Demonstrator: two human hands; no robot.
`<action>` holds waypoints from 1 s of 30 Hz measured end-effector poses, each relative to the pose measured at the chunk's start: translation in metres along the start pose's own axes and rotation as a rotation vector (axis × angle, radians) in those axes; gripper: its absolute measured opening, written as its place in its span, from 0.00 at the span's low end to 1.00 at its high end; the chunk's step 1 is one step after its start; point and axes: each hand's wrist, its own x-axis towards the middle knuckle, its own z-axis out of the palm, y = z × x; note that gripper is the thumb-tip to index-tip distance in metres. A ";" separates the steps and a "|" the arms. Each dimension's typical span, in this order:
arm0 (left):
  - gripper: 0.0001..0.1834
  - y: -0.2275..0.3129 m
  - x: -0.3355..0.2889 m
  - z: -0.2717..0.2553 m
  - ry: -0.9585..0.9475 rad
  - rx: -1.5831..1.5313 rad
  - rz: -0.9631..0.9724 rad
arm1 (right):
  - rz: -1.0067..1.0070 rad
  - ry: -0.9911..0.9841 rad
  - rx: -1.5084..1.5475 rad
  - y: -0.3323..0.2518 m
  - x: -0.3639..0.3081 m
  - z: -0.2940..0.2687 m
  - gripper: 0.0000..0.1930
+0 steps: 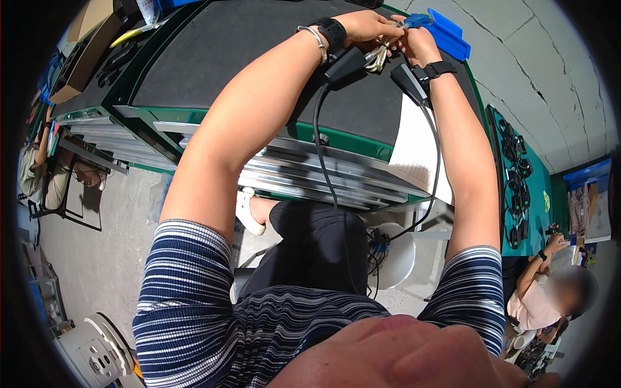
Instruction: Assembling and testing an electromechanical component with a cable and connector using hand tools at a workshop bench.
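Note:
At the far side of the dark table top, my two hands meet over a pale, looped cable bundle (378, 60). My left hand (363, 27) has its fingers closed on the cable near the blue end (418, 21). Beside it, my right hand (420, 45) is closed on the same cable, its fingers partly hidden. The bundle's loops hang below the fingers, between two black boxes with black leads: one box (346, 67) by my left wrist, the other box (410, 83) by my right wrist. Both wrists wear black straps.
A blue plastic bin (449, 37) stands just beyond my right hand. White paper (414, 139) lies at the table's near right. Black leads run down past my lap toward a white bucket (398, 262). A cardboard box (81, 61) is at far left; another person (540, 301) sits at right.

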 end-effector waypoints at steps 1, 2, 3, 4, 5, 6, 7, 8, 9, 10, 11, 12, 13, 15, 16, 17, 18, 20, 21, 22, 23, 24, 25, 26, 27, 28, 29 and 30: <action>0.22 -0.001 0.001 -0.002 -0.004 -0.011 0.024 | -0.014 -0.005 0.037 0.002 0.001 0.001 0.11; 0.21 -0.002 0.003 -0.004 0.052 0.002 -0.010 | -0.028 -0.010 0.074 0.004 0.002 0.002 0.10; 0.20 -0.003 0.003 -0.005 0.107 0.016 -0.044 | -0.012 -0.001 0.086 0.004 0.002 0.002 0.10; 0.20 -0.004 0.003 -0.005 0.108 0.015 -0.044 | -0.025 -0.020 0.082 0.004 0.002 0.004 0.10; 0.19 -0.006 0.001 -0.006 0.146 -0.020 -0.029 | -0.022 -0.011 0.136 0.004 0.002 0.005 0.09; 0.19 -0.006 0.000 -0.006 0.184 -0.056 -0.014 | -0.012 -0.022 0.200 0.002 0.001 0.006 0.09; 0.19 -0.006 0.000 -0.005 0.201 -0.007 0.028 | 0.000 -0.029 0.262 0.000 0.001 0.007 0.09; 0.19 -0.006 -0.001 -0.004 0.200 -0.008 0.027 | -0.006 -0.026 0.264 -0.003 0.000 0.008 0.09; 0.18 -0.006 -0.001 -0.003 0.195 -0.020 0.028 | -0.032 -0.088 0.319 -0.006 -0.001 0.009 0.09; 0.17 -0.005 -0.001 -0.002 0.188 -0.034 0.030 | -0.069 -0.137 0.380 -0.008 -0.002 0.010 0.10; 0.17 -0.005 -0.001 -0.002 0.186 -0.036 0.027 | -0.064 -0.112 0.358 -0.009 -0.002 0.012 0.15; 0.18 -0.004 -0.001 -0.003 0.153 -0.029 0.135 | -0.066 -0.134 0.362 -0.009 -0.003 0.014 0.15; 0.18 -0.004 0.000 -0.001 0.113 -0.023 0.244 | -0.002 -0.170 0.424 -0.009 -0.003 0.015 0.13; 0.16 -0.002 0.001 -0.003 0.047 0.007 0.078 | -0.016 -0.192 0.307 -0.006 -0.002 0.017 0.08; 0.16 -0.001 0.002 -0.004 0.006 -0.015 0.054 | -0.043 -0.145 0.291 -0.004 -0.002 0.018 0.07; 0.18 0.000 0.002 -0.004 0.016 -0.049 0.093 | -0.031 -0.111 0.231 -0.003 -0.001 0.016 0.07; 0.22 0.000 0.002 -0.002 0.098 -0.024 0.086 | -0.017 -0.079 0.169 -0.002 -0.001 0.014 0.07; 0.27 0.003 0.002 -0.004 0.107 -0.124 -0.034 | -0.062 -0.087 0.230 0.002 0.005 0.016 0.09; 0.28 0.004 0.000 -0.006 0.113 -0.131 -0.062 | -0.062 -0.091 0.250 0.003 0.007 0.015 0.09; 0.31 0.006 0.000 -0.008 0.115 -0.139 -0.093 | -0.039 -0.088 0.285 0.002 0.011 0.015 0.10; 0.33 0.007 -0.001 -0.007 0.118 -0.207 -0.082 | -0.014 -0.087 0.330 -0.001 0.016 0.016 0.11; 0.34 0.009 -0.003 -0.009 0.165 -0.164 -0.068 | 0.010 -0.083 0.376 -0.005 0.021 0.018 0.12; 0.35 0.009 -0.004 -0.009 0.181 -0.147 -0.079 | 0.040 -0.083 0.451 -0.010 0.025 0.022 0.12; 0.36 0.011 -0.005 -0.011 0.194 -0.132 -0.090 | 0.060 -0.079 0.492 -0.018 0.028 0.025 0.13; 0.38 0.013 -0.006 -0.012 0.203 -0.151 -0.130 | 0.073 -0.074 0.518 -0.027 0.030 0.029 0.14; 0.42 0.014 -0.007 -0.012 0.207 -0.181 -0.146 | 0.076 -0.064 0.525 -0.037 0.028 0.033 0.15; 0.43 0.016 -0.007 -0.014 0.179 -0.206 -0.112 | 0.057 -0.082 0.450 -0.049 0.025 0.036 0.15; 0.45 0.018 -0.007 -0.015 0.147 -0.234 -0.075 | 0.039 -0.096 0.372 -0.062 0.021 0.038 0.15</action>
